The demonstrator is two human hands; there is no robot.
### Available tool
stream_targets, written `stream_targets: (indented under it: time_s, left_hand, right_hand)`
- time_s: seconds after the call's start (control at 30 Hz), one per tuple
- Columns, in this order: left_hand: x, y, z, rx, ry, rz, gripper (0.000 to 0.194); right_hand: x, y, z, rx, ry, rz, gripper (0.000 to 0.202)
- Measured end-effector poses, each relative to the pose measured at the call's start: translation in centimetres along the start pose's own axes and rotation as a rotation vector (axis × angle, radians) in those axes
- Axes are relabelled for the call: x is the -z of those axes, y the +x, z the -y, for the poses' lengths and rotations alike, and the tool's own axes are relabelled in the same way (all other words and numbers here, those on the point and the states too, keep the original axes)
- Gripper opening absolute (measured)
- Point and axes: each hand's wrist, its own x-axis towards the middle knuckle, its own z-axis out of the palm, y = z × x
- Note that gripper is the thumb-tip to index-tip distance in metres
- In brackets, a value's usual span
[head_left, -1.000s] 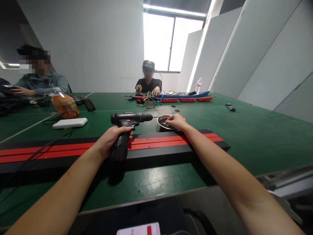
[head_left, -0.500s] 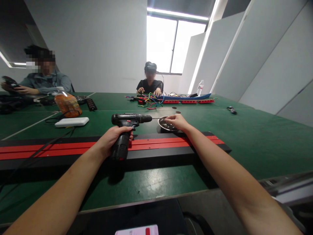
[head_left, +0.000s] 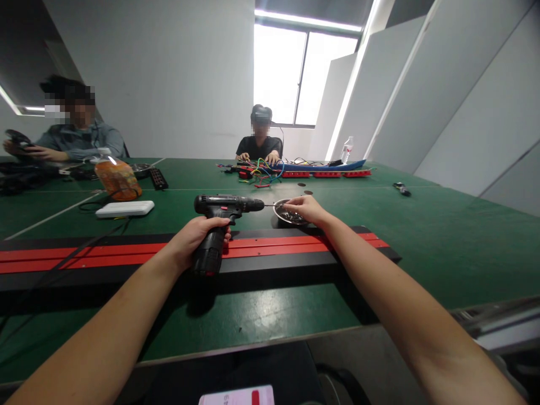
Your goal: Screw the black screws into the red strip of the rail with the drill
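A black cordless drill [head_left: 213, 247] is held by its grip in my left hand [head_left: 194, 239], its long thin bit pointing right. My right hand [head_left: 310, 210] is over a round metal bowl [head_left: 276, 216] of small dark screws, its fingertips pinched together at the tip of the bit. Whatever lies between those fingertips is too small to make out. Beneath both forearms runs a long black bar with red strips [head_left: 274, 246], lying across the green table [head_left: 261, 315].
An orange drink bottle [head_left: 118, 179] and a white power bank [head_left: 125, 209] stand at the left. Farther back lie coloured wires [head_left: 268, 173] and a blue strip [head_left: 320, 167]. Two people sit across the table. A phone [head_left: 237, 396] is at the bottom edge.
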Motion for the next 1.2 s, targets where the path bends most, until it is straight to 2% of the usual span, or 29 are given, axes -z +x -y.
stream_targets:
  time_s: [0.4, 0.8, 1.2]
  left_hand:
    - [-0.3, -0.3, -0.1, -0.008, 0.026, -0.009, 0.016]
    - [-0.1, -0.2, -0.1, -0.005, 0.023, 0.012, 0.017]
    - [0.0, -0.2, 0.3, -0.041, 0.061, 0.004, 0.02]
  right_hand:
    - [0.1, -0.2, 0.6, -0.043, -0.055, -0.04, 0.026]
    - [0.1, 0.0, 0.0, -0.049, -0.029, -0.013, 0.035]
    - [-0.1, 0.3, -0.4, 0.017, -0.018, 0.002, 0.029]
